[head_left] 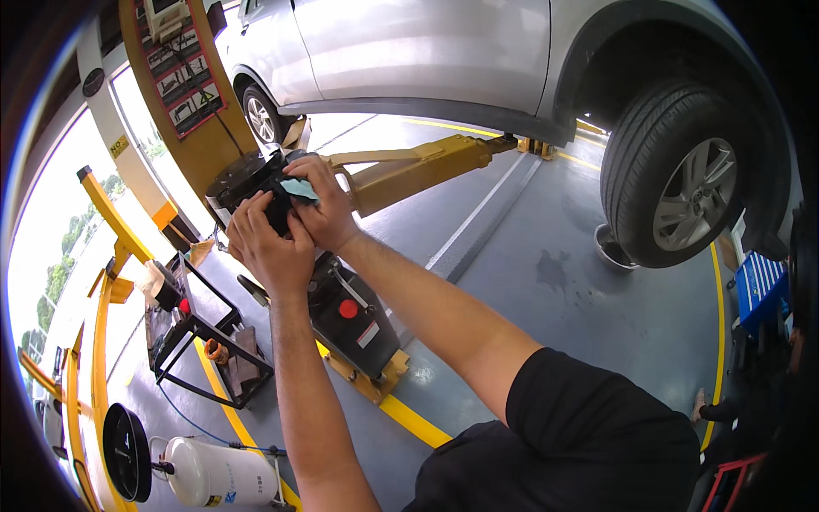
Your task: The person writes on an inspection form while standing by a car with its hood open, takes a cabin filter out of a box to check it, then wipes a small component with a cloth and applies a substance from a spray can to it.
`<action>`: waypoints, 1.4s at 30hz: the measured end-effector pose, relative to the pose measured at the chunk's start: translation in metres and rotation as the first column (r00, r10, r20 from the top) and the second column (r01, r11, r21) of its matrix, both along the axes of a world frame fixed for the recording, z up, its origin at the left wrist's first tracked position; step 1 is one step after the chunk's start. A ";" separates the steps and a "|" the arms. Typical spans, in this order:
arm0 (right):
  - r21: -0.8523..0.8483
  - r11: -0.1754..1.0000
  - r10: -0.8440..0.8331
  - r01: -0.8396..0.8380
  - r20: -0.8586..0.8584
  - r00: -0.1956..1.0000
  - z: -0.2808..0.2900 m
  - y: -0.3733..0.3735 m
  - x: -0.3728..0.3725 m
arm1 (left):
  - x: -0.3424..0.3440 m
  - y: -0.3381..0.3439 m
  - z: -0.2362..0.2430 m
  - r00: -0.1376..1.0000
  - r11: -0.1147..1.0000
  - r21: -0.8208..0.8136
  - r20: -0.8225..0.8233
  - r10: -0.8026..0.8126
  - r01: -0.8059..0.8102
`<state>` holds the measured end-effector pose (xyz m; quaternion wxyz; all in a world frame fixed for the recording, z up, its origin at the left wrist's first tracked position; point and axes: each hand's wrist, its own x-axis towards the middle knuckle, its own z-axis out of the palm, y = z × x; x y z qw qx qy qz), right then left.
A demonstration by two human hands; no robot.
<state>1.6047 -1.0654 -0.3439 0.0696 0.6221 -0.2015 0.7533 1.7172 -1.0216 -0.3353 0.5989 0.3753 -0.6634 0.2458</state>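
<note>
Both my arms reach up and forward to the yellow lift post, at its dark round housing (pixel 241 177). My left hand (pixel 277 247) has its fingers curled around a black object (pixel 278 212) whose kind I cannot tell, since my fingers cover much of it. Close beside it, my right hand (pixel 328 205) is closed on a light blue cloth or wipe (pixel 300 189), pressed against the same black object. Below my hands stands a black lift power unit (pixel 350 320) with a red cap (pixel 348 309).
A silver car (pixel 426 55) is raised over a yellow lift arm (pixel 418 171); its wheel (pixel 695 188) hangs at right. A black tool cart (pixel 209 320) stands left, above a white tank (pixel 217 474) with a black pan (pixel 126 452). A blue tool chest (pixel 759 290) is far right.
</note>
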 end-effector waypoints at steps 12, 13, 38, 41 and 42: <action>-0.006 1.000 0.001 -0.001 0.003 1.000 -0.010 -0.004 -0.009 | -0.003 -0.001 -0.010 1.000 1.000 -0.027 0.008 -0.011 0.011; -0.006 1.000 -0.009 0.009 0.003 1.000 -0.011 -0.003 -0.009 | -0.004 -0.003 -0.011 1.000 0.999 -0.040 0.012 -0.028 0.028; 0.024 1.000 0.007 -0.008 0.020 1.000 -0.030 -0.003 -0.001 | 0.003 -0.011 -0.033 1.000 1.000 0.027 0.026 0.005 -0.005; 0.005 0.999 -0.034 0.034 0.022 0.999 -0.032 -0.007 0.000 | 0.002 -0.010 -0.034 0.999 1.000 -0.020 0.036 -0.007 0.008; -0.032 0.998 -0.046 0.047 0.019 0.999 -0.033 -0.008 -0.002 | 0.001 -0.009 -0.035 0.999 0.999 -0.046 0.034 0.005 -0.003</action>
